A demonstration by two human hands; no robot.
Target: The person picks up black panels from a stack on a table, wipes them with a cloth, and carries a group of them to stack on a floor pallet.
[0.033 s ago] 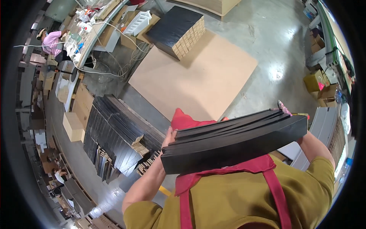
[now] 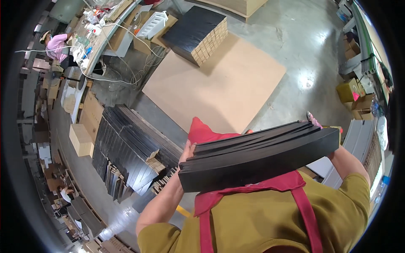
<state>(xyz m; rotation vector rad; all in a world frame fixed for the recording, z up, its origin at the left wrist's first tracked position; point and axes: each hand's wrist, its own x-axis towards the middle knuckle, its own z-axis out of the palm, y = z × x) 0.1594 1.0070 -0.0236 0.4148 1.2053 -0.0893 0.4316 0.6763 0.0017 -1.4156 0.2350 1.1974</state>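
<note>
I carry a bundle of long black boards (image 2: 261, 158) in front of my chest, lying crosswise between both hands. My left hand (image 2: 188, 152) grips the left end, its fingers wrapped over the far side. At the right end my right hand (image 2: 336, 154) holds the bundle, most of its fingers hidden behind the boards. Beyond the bundle, a large tan sheet (image 2: 236, 84) lies on the floor. On its far corner stands a neat block of stacked black boards (image 2: 195, 29) with pale, bare end faces. Red cloth (image 2: 207, 131) shows past my left hand.
More black boards (image 2: 130, 143) are piled at my left, beside a pale wooden box (image 2: 81, 140). A cluttered workbench (image 2: 105, 40) with trailing white cables stands at the far left, near a person in pink (image 2: 58, 45). Cartons (image 2: 360, 103) and grey panels (image 2: 358, 135) line the right side.
</note>
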